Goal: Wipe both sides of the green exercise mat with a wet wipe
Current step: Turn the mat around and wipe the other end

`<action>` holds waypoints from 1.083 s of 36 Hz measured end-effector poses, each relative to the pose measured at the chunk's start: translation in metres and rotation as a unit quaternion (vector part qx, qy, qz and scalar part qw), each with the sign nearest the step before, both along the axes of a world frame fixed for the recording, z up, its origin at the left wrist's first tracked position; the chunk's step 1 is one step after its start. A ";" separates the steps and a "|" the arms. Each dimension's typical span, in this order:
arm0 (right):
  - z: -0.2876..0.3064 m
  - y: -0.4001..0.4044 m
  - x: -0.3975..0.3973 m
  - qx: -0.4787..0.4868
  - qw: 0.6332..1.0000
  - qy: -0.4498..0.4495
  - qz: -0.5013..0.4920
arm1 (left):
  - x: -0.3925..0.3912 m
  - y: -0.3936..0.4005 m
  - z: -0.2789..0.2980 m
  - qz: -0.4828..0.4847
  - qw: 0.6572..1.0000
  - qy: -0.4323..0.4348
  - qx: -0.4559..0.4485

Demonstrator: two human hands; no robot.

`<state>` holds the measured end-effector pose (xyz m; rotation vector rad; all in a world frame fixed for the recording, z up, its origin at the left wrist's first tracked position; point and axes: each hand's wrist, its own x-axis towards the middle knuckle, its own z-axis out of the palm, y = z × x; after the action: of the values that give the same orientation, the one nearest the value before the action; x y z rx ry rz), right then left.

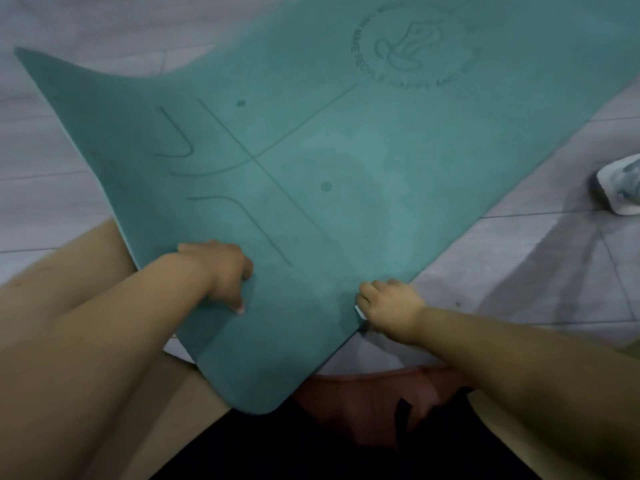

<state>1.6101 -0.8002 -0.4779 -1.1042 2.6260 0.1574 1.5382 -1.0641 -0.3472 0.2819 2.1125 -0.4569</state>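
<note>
Two hands work one thing here: a wide teal-green rubber exercise mat, printed with thin alignment lines, two dark dots and a round logo. It lies across a pale grey tiled floor. Its far left corner curls up off the tiles, and its near rounded corner hangs over the person's lap.

The left hand sits on the mat's near portion, left of the right hand, with fingers curled and fingertips pressing into the surface at or near the edge. Whether it pinches the edge or only presses down, I cannot tell. The right hand is at the mat's near right edge, fingers bent around that edge. A small white sliver shows against its thumb side. It may be a fingernail or a scrap of wipe, too small to say.

Neither hand clearly holds a wipe, so this reads as a handling step: gripping the near end to pull, lift or turn the mat over, not wiping. The next move likely calls for a firm hold on both sides of the near end so the limp sheet turns without folding on itself.

Right of the mat, well apart on the floor, lies a crumpled white and grey cloth or wipe, partly cut off by the frame. No containers are in view.
</note>
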 end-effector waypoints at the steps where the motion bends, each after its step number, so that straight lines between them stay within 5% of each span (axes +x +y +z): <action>1: -0.006 0.000 0.000 0.001 1.000 -0.006 0.002 | 0.000 -0.001 -0.001 0.002 1.000 -0.001 0.000; 9: -0.016 0.005 -0.008 -0.039 0.994 0.054 0.084 | -0.001 0.002 -0.021 0.013 1.000 0.005 0.016; 14: -0.005 0.015 -0.023 -0.023 0.999 0.021 0.038 | -0.006 0.007 -0.032 -0.003 1.000 0.012 0.026; 21: 0.004 0.038 -0.032 -0.072 0.993 0.093 0.000 | -0.014 0.026 -0.044 -0.003 0.994 0.020 0.110; 26: 0.026 0.068 -0.044 0.044 0.994 0.047 -0.091 | -0.006 0.032 -0.057 -0.017 0.980 0.024 0.197; 29: 0.049 0.102 -0.058 0.165 0.963 0.013 -0.214 | -0.003 0.037 -0.062 -0.059 0.974 0.027 0.217; 39: 0.075 0.121 -0.070 0.220 0.923 0.012 -0.316 | -0.003 0.041 -0.084 -0.177 0.980 0.035 0.088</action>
<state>1.5405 -0.6792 -0.4031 -0.0918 2.6264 0.5804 1.5350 -1.0227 -0.4311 0.7636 2.1808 -0.4909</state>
